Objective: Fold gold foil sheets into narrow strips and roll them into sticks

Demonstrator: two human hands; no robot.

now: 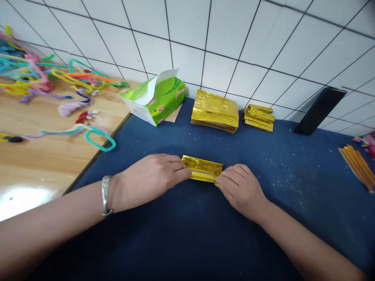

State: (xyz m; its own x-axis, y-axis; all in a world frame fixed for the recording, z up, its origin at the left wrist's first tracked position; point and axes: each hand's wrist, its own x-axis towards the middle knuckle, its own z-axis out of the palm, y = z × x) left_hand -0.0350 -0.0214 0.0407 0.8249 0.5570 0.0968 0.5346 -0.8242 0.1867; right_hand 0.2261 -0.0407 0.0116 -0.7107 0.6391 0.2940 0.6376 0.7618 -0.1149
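Observation:
A folded sheet of gold foil paper (203,168) lies on the dark blue table surface (187,230), its ends turned in and a lengthwise fold along its near side. My left hand (158,173), with a silver bracelet (106,195) at the wrist, grips the left end of the sheet with closed fingers. At the right end, the fingers of my right hand (241,191) are pinched on the near corner. My thumbs are mostly hidden. Behind it stand a stack of flat gold foil paper (215,109) and a small pile of folded gold strips (259,117).
A green tissue pack (164,97) sits by the tiled wall (187,31). A black phone-like slab (319,111) leans there at right. Colourful pipe cleaners (73,78) cover the wooden table (38,156) at left. More folded gold-orange strips (356,166) lie at far right.

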